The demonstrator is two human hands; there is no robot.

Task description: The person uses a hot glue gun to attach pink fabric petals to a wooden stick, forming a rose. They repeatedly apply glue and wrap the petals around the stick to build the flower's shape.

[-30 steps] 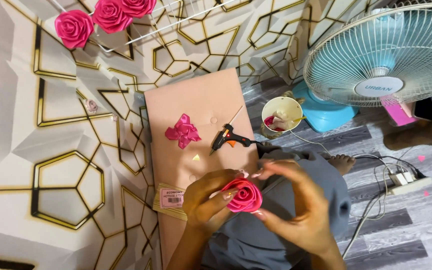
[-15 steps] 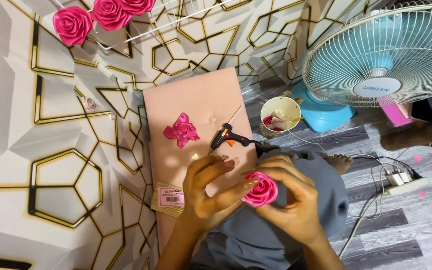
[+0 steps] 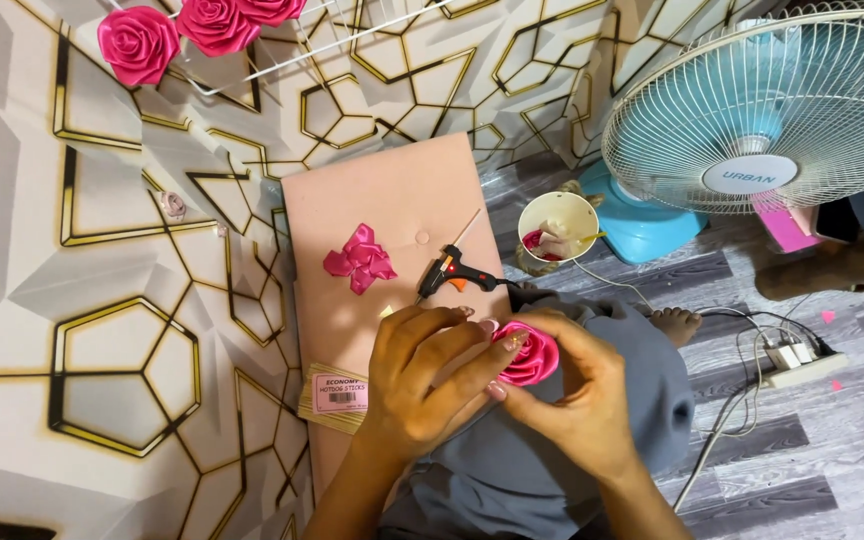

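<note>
Down near the middle of the view, both hands close around a pink ribbon rose (image 3: 530, 354): the left hand (image 3: 422, 375) wraps it from nine o'clock with fingers curled over its edge, and the right hand (image 3: 577, 395) cups it from four o'clock, thumb and fingertips pressed to the petals. The rose sits just above the person's lap, covered in grey-blue cloth (image 3: 542, 470), at the lower edge of a pale pink board (image 3: 382, 200). On that board, at eleven o'clock from the rose, lies a small heap of pink ribbon pieces (image 3: 360, 260), and at twelve o'clock a black glue gun (image 3: 452, 270) rests with its nozzle toward the hands. A packet of wooden sticks (image 3: 337, 397) lies at nine o'clock, touching the board's left edge. A white cup (image 3: 557, 228) stands at one o'clock, beside the blue base of a table fan (image 3: 762, 110). Three finished pink roses (image 3: 197, 25) hang on a white wire rack far off at eleven o'clock.
</note>
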